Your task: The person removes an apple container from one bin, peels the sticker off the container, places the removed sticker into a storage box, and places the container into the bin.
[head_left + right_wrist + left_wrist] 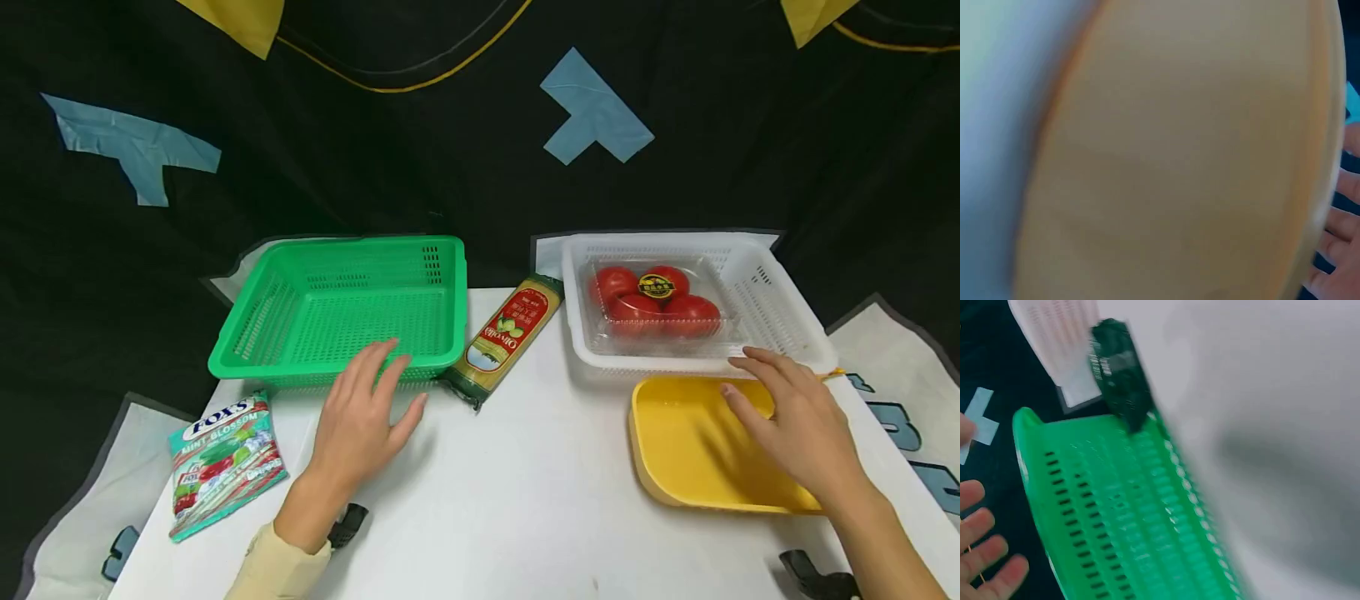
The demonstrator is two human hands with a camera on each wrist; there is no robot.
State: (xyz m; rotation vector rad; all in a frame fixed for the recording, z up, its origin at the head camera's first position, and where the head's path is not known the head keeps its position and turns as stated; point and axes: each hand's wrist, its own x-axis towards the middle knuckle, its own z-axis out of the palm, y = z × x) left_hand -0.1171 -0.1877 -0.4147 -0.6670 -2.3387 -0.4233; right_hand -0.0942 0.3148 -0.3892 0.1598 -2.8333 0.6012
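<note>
Left hand (360, 417) is flat and spread, holding nothing, fingertips right at the near rim of the green basket (341, 308), which sits just ahead of it; the pasta pack (506, 333) lies just right of those fingers, long axis running away and to the right (so the left hand is the nearer one). Right hand (795, 421) hovers open over the yellow tray (675, 450); the white basket (780, 300) with tomatoes (652, 300) sits just beyond.

Green perforated basket (341, 308); white perforated basket (772, 317) holding red tomatoes (652, 304) with a black-and-yellow label; plain yellow tray (690, 450); yellow pasta packet (506, 333) with a red-and-green label; mint-green, red and white sweet bag (223, 462); white surface (510, 500); black backdrop (375, 167) with blue and yellow patches.
</note>
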